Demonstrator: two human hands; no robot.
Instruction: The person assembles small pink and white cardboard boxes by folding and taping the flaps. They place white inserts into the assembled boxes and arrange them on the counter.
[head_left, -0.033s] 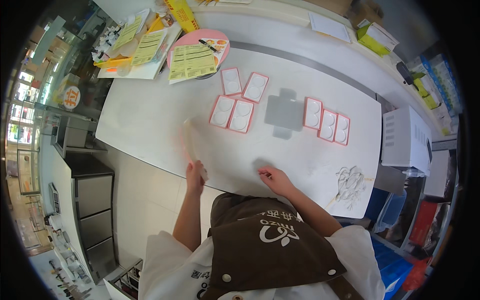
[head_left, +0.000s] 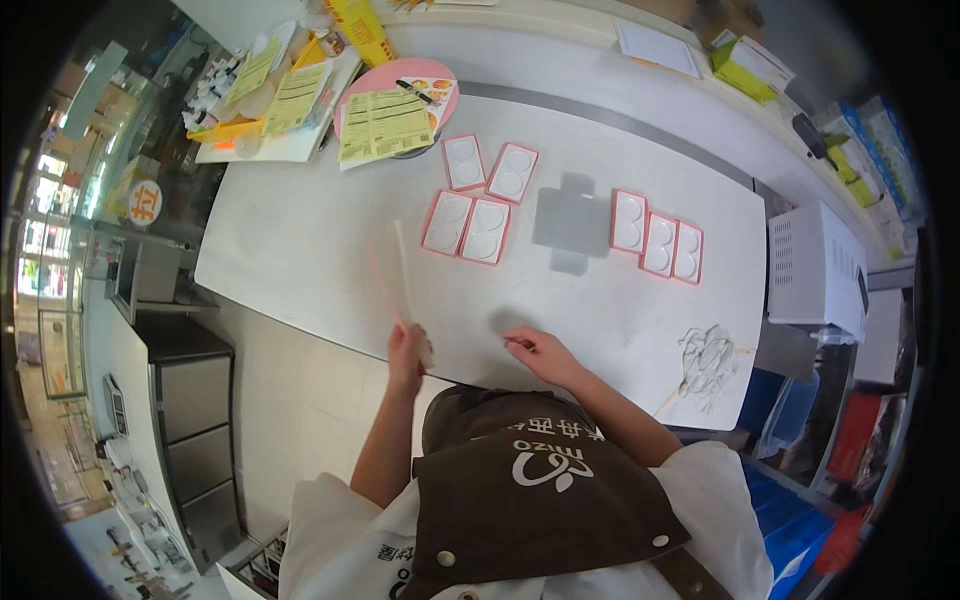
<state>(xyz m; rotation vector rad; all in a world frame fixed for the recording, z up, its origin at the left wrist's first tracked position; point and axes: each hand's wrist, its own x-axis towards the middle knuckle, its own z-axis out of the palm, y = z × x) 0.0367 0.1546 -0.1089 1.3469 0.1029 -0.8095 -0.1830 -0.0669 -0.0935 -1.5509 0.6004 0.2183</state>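
My left hand (head_left: 407, 352), near the table's front edge, is closed round a thin, pale, see-through piece (head_left: 402, 265). It stands up from the fist, smeared by motion, with a faint pinkish edge; its kind is unclear. To its right, my right hand (head_left: 537, 354) hovers over the front edge with loosely curled fingers, and nothing shows in them. Beyond the hands lie several shallow pink-edged trays (head_left: 486, 231), each with two round white wells. Right of them lies a flat grey cross-shaped sheet (head_left: 570, 222). More such trays (head_left: 659, 245) sit farther right.
A crumpled whitish plastic heap (head_left: 708, 362) lies at the table's right front. At the far left stand a pink round stand (head_left: 447, 76) with yellow sheets and a pen, and a board (head_left: 345, 75) with papers. A white appliance (head_left: 815, 268) stands beyond the right edge.
My left hand has shifted right and slightly up with the pale piece, which has swung right. My right hand has moved slightly left. The trays and sheet lie as before.
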